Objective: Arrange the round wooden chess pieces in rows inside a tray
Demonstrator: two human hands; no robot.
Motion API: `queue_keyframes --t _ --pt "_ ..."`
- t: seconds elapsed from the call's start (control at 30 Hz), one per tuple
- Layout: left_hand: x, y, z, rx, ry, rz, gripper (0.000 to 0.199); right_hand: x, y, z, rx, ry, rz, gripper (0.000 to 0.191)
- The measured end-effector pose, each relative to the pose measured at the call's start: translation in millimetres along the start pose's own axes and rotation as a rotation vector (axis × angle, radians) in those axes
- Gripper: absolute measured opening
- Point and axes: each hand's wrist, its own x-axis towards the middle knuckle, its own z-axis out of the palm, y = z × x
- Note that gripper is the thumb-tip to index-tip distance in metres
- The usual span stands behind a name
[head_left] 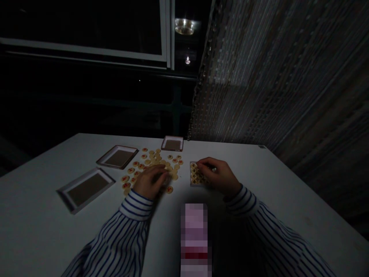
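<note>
A spread of round xiangqi pieces (157, 158) lies in the middle of the table, some showing red characters, others with their plain side up. Over its near part hovers my left hand (151, 180), thumb and fingers curved and apart, its tips close to the pieces. A small shallow box (191, 184) to the right holds rows of pieces with dark characters (194, 174). My right hand (219, 174) is at this box, thumb and forefinger pinched together at its far edge. What lies between those fingertips is hidden. One red-marked piece (169, 189) sits apart near my left thumb.
Two shallow open trays, a brown-edged one (99, 163) and a pale one (75, 210), lie on the left of the white table (288, 200). Another small tray (172, 149) stands at the back edge. A string curtain (245, 77) hangs behind on the right. The room is dim.
</note>
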Motion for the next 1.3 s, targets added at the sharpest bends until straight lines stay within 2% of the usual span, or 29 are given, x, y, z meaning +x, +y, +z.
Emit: queue_keyframes --t 0.17,0.33,0.6,1.03,1.3 --pt "-9.0 -14.6 7.1 0.040 -0.128 0.078 0.022 8.7 -3.0 23.8 -0.122 -0.101 -0.073 0.019" --pt "-15.1 -17.1 9.0 0.149 -0.171 0.123 0.028 14.9 -3.1 42.7 -0.321 -0.231 -0.191 0.018" --pt "-25.7 -19.5 16.1 0.252 -0.212 0.137 0.033 10.4 19.3 64.0 -0.516 -0.425 -0.320 0.021" --pt "-32.3 -28.3 28.1 0.347 -0.230 0.126 0.033 -0.2 14.1 67.1 -0.603 -0.430 -0.291 0.019" --pt "-33.8 -32.5 35.6 0.347 -0.180 0.126 0.030 -1.3 19.8 69.1 -0.601 -0.415 -0.284 0.019"
